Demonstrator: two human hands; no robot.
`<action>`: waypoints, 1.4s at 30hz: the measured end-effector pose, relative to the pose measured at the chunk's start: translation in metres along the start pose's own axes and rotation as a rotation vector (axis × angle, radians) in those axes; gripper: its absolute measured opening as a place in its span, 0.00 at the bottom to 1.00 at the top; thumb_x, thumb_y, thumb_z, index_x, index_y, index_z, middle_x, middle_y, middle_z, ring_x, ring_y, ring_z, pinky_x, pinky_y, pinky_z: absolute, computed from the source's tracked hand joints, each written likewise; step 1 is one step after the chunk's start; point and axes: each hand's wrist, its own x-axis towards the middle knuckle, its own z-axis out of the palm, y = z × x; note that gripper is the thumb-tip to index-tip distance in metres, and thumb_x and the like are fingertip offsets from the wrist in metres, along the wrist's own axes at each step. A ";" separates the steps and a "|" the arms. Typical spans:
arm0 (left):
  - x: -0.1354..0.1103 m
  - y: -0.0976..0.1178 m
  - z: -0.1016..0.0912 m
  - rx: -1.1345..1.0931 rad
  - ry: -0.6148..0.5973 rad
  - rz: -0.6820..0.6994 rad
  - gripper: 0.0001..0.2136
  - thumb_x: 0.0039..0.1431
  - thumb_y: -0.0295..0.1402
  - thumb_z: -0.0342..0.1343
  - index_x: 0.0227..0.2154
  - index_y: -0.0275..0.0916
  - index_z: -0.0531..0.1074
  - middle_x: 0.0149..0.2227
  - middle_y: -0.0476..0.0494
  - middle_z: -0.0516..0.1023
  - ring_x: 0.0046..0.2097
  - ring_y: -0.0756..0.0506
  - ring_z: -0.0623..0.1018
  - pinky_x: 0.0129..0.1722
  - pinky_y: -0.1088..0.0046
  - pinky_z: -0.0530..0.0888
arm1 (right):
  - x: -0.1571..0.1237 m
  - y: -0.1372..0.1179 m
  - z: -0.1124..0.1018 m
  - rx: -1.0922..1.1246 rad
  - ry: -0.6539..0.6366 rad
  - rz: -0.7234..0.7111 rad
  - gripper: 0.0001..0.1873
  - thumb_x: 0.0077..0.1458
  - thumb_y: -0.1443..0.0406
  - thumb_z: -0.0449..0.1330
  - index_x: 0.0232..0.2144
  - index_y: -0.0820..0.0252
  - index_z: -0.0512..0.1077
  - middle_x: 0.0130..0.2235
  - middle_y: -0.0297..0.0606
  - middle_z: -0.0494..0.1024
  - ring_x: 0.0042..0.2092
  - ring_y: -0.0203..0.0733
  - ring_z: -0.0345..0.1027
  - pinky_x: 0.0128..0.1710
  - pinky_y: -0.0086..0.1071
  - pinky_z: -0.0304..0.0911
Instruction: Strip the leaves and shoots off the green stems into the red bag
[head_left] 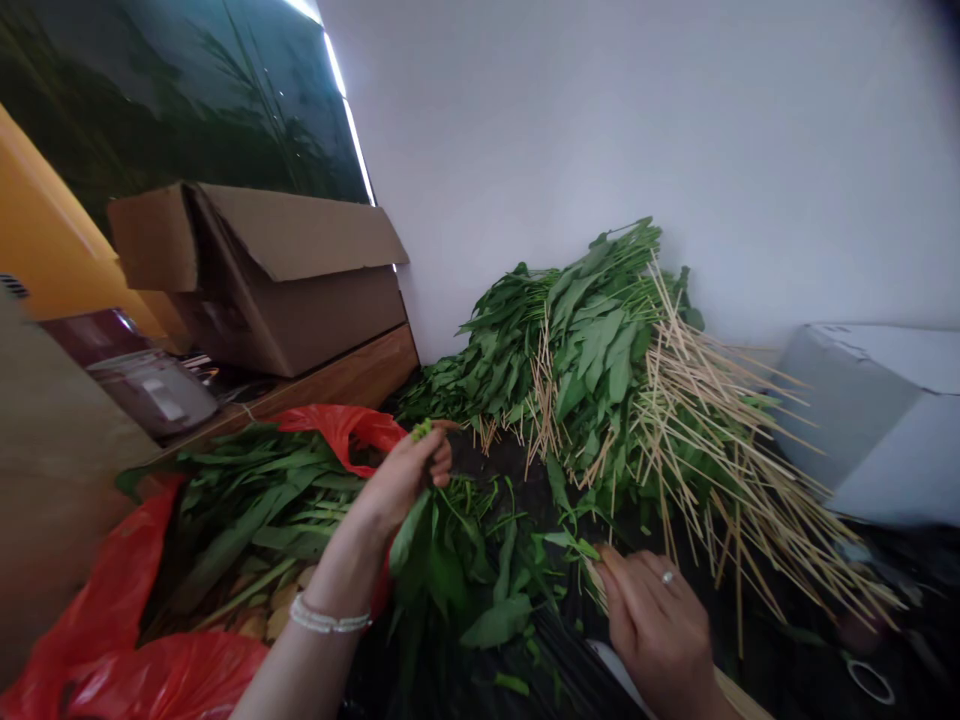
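My left hand (409, 470) is raised and closed on a bunch of green leafy stems (442, 560) that hangs down from its fingers. A pearl bracelet (328, 619) circles that wrist. Lower right, my right hand (652, 610), with a ring on one finger, has its fingers closed around thin bamboo skewers (595, 578) near loose leaves. Beyond both hands lies a big pile of greens threaded on skewers (600, 380), their bare ends fanning toward the right.
A red plastic bag (112, 620) full of loose greens (247, 500) sits at the left. An open cardboard box (262, 280) rests on a wooden ledge behind it. A grey box (877, 420) stands at the right, and a white wall (600, 120) behind.
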 end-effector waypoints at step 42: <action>-0.004 -0.032 -0.014 1.380 0.205 0.317 0.29 0.47 0.18 0.50 0.55 0.34 0.69 0.53 0.37 0.74 0.54 0.41 0.73 0.56 0.65 0.67 | -0.007 0.000 0.006 -0.023 -0.005 -0.043 0.08 0.62 0.69 0.55 0.42 0.68 0.71 0.29 0.40 0.79 0.31 0.40 0.70 0.36 0.35 0.62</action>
